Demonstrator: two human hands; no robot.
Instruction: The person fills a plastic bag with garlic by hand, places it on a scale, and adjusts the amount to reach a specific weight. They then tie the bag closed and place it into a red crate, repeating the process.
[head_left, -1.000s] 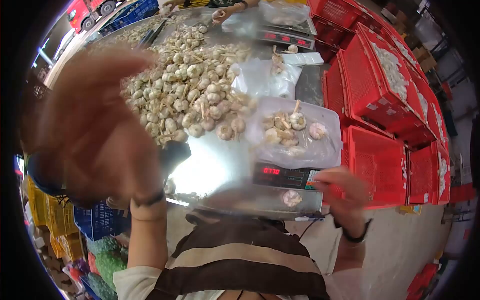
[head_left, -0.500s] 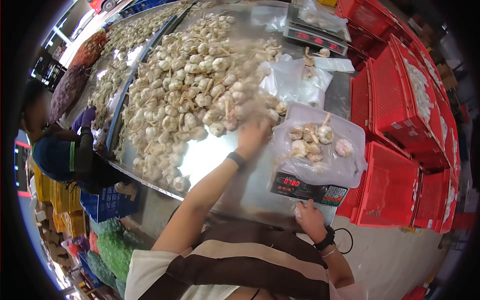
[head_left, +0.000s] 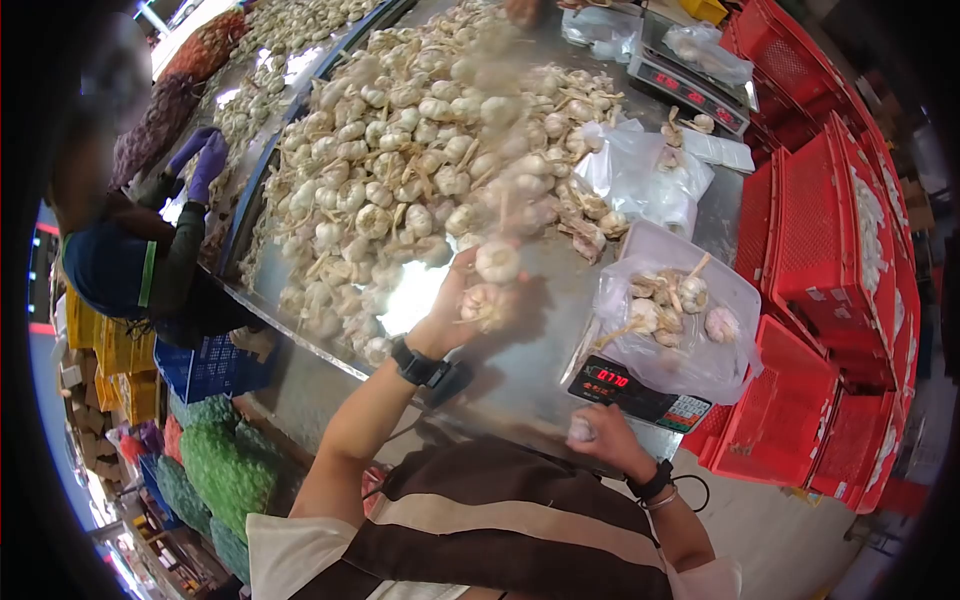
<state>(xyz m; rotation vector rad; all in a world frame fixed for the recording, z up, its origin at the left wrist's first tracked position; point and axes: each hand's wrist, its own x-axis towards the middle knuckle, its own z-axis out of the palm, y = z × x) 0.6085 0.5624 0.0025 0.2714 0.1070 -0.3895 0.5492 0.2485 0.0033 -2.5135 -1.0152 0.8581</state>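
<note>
My left hand (head_left: pixel 447 318) is turned palm up above the metal table, curled around garlic bulbs (head_left: pixel 497 262); two of them show in it. My right hand (head_left: pixel 612 438) is closed on a small garlic bulb (head_left: pixel 581 429) at the table's front edge, close to the scale (head_left: pixel 640 392), whose red display reads about 0.770. A white tray (head_left: pixel 737 272) lined with a clear plastic bag sits on that scale, with several garlic bulbs (head_left: pixel 668 308) inside. Just beyond my left hand spreads a large garlic pile (head_left: pixel 400 150).
Clear plastic bags (head_left: pixel 650 190) lie behind the tray. A second scale (head_left: pixel 688 85) with a bag on it stands farther back. Red crates (head_left: pixel 790 400) are stacked on the right. At the left, a co-worker in purple gloves (head_left: pixel 205 165) handles garlic across a blue divider (head_left: pixel 262 170).
My left hand has come back from the pile's edge and turned palm up with garlic bulbs showing. The display went from 0.780 to 0.770. The view has shifted slightly.
</note>
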